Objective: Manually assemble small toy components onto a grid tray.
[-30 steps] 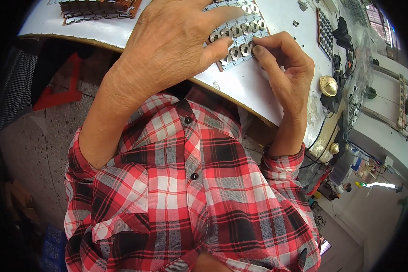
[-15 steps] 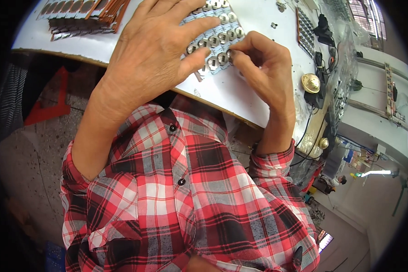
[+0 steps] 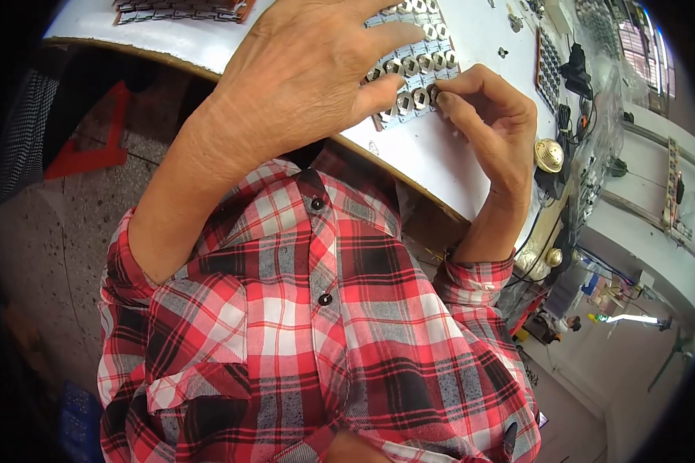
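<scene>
A pale blue board panel (image 3: 418, 81) lies on the white table, with rows of round silver metal clips (image 3: 403, 102) on it. My left hand (image 3: 301, 77) rests over the panel's left side, its fingers stretched out and apart. The thumb reaches across the board near the lower rows. At the near right corner of the panel, thumb and forefinger of my right hand (image 3: 498, 119) are pinched on a metal clip (image 3: 432, 94) at the end of the nearest row. My fingertips partly cover that clip, and my left hand hides part of the panel.
Stacked orange-edged boards (image 3: 181, 11) sit at the far left of the white table (image 3: 432, 150). On the right are a dark component panel (image 3: 548, 63), small loose metal pieces (image 3: 516, 22), a gold dome-shaped object (image 3: 549, 155) and black cables (image 3: 565, 119).
The view has shifted, so table and hands appear farther right and slightly higher. My right fingertips stay at the panel's near right corner, and my left hand is still spread over it.
</scene>
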Demonstrator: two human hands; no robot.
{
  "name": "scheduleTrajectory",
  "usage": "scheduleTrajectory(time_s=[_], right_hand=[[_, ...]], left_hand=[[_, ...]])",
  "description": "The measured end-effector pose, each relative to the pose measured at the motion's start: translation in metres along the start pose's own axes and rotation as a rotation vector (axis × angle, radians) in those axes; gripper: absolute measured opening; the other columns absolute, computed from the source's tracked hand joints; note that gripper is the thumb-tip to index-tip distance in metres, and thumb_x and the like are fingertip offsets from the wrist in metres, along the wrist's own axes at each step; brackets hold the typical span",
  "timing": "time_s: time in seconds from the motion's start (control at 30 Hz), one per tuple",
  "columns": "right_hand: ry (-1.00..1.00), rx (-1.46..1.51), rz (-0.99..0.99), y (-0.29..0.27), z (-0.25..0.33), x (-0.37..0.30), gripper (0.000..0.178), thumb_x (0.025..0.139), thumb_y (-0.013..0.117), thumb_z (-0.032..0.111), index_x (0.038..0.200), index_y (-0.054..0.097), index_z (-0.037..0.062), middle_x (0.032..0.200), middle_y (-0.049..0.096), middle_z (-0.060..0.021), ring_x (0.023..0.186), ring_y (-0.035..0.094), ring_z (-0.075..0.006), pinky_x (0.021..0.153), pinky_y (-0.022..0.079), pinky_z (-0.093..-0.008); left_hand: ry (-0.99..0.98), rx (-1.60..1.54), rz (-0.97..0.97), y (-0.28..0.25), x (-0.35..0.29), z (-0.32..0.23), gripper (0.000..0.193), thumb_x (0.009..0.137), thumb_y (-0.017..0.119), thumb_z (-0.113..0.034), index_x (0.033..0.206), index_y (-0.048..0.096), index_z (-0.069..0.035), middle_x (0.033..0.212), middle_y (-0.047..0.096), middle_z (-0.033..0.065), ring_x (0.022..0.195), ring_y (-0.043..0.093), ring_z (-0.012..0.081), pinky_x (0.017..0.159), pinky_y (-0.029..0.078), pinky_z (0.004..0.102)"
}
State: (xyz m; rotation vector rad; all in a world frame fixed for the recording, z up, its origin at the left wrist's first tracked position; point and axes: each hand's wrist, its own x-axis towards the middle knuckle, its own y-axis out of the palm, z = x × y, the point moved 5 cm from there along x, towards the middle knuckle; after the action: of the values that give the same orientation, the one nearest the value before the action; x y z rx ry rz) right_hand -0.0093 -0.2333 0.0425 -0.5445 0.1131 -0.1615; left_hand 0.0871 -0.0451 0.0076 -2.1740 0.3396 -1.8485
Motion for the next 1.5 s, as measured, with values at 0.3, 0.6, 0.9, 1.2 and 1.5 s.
scheduleTrajectory(time_s=[0.3, 0.6, 0.9, 1.2, 1.5], right_hand=[[-0.067, -0.091, 0.011, 0.006, 0.006, 0.000, 0.010, 0.092, 0.072, 0.002, 0.101, 0.075, -0.0010, 0.077, 0.068, 0.0013, 0.069, 0.059, -0.0043, 0.062, 0.045, -0.0205], [-0.123, -0.278, -0.402, -0.020, -0.009, 0.001, 0.011, 0.094, 0.076, 0.007, 0.101, 0.075, -0.0009, 0.081, 0.072, -0.0009, 0.069, 0.062, -0.0053, 0.063, 0.047, -0.0198], [-0.323, -0.822, -0.434, -0.070, -0.040, 0.048, 0.014, 0.094, 0.071, 0.007, 0.107, 0.074, 0.0031, 0.085, 0.068, -0.0038, 0.071, 0.064, -0.0127, 0.065, 0.051, -0.0278], [-0.008, 0.144, -0.080, -0.018, -0.002, 0.004, 0.016, 0.103, 0.064, 0.010, 0.111, 0.070, -0.0024, 0.087, 0.070, -0.0054, 0.066, 0.058, -0.0067, 0.054, 0.046, -0.0216], [0.023, -0.001, -0.060, -0.002, 0.000, -0.003, 0.014, 0.100, 0.067, 0.005, 0.112, 0.071, -0.0012, 0.087, 0.067, -0.0005, 0.070, 0.060, -0.0043, 0.051, 0.044, -0.0178]], left_hand=[[-0.354, -0.062, 0.504, -0.014, 0.027, -0.008, 0.047, 0.087, 0.073, -0.024, 0.126, 0.069, 0.000, 0.133, 0.060, 0.0239, 0.129, 0.052, 0.0383, 0.111, 0.039, 0.0473], [0.123, -0.112, -0.191, 0.010, -0.006, 0.009, 0.048, 0.085, 0.074, -0.025, 0.126, 0.070, -0.001, 0.134, 0.060, 0.0244, 0.130, 0.051, 0.0386, 0.112, 0.039, 0.0477], [0.155, -0.125, -0.242, 0.012, -0.008, 0.011, 0.048, 0.085, 0.074, -0.026, 0.126, 0.071, -0.001, 0.134, 0.060, 0.0245, 0.129, 0.052, 0.0391, 0.111, 0.040, 0.0484], [-0.383, -0.072, 0.538, -0.016, 0.029, -0.006, 0.048, 0.084, 0.074, -0.024, 0.125, 0.070, 0.000, 0.131, 0.061, 0.0247, 0.128, 0.053, 0.0390, 0.111, 0.040, 0.0482], [0.022, -0.177, -0.079, 0.005, -0.004, 0.006, 0.047, 0.084, 0.073, -0.024, 0.125, 0.070, 0.000, 0.132, 0.061, 0.0244, 0.128, 0.053, 0.0390, 0.111, 0.040, 0.0480]])
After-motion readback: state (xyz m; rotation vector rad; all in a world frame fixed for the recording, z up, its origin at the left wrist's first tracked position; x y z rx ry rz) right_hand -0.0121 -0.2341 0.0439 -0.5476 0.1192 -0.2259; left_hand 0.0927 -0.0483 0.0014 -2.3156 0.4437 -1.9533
